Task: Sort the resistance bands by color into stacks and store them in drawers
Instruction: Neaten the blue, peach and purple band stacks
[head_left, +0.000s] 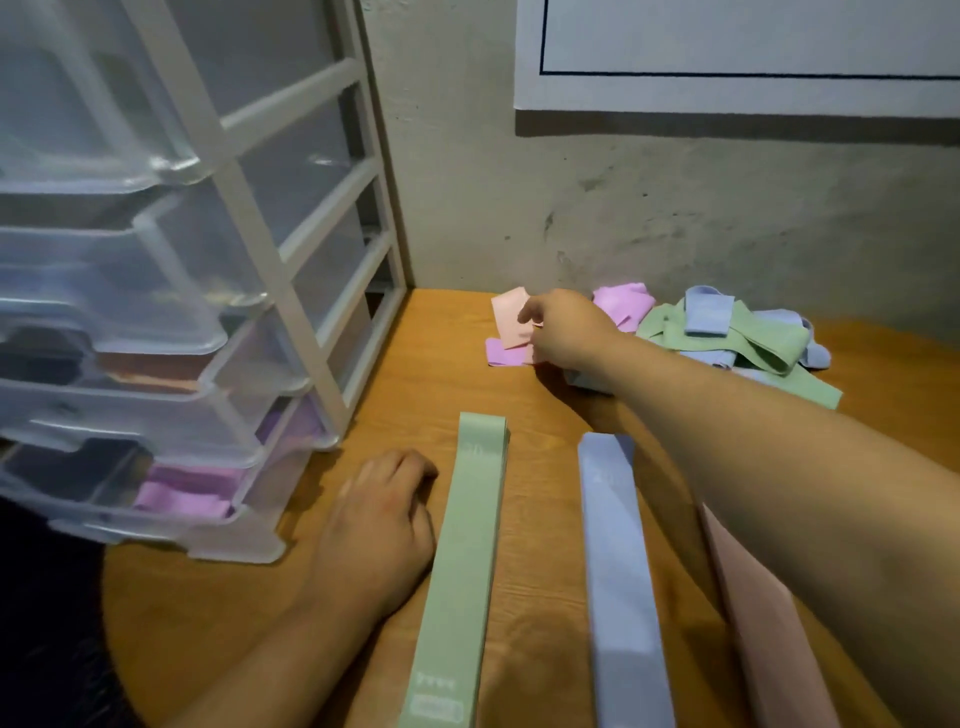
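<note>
One wide-angle camera, worn on my head, looks forward and down from close above the table (426, 364), toward the wall (623, 208) filling the upper frame. Drawers (156, 338) crowd the left side; the table runs off the bottom edge.

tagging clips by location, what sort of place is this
Probably a corner of a home room used for storage: a wooden table pushed against a rough, stained plaster wall, with a clear plastic drawer unit on it and loose resistance bands.
</note>
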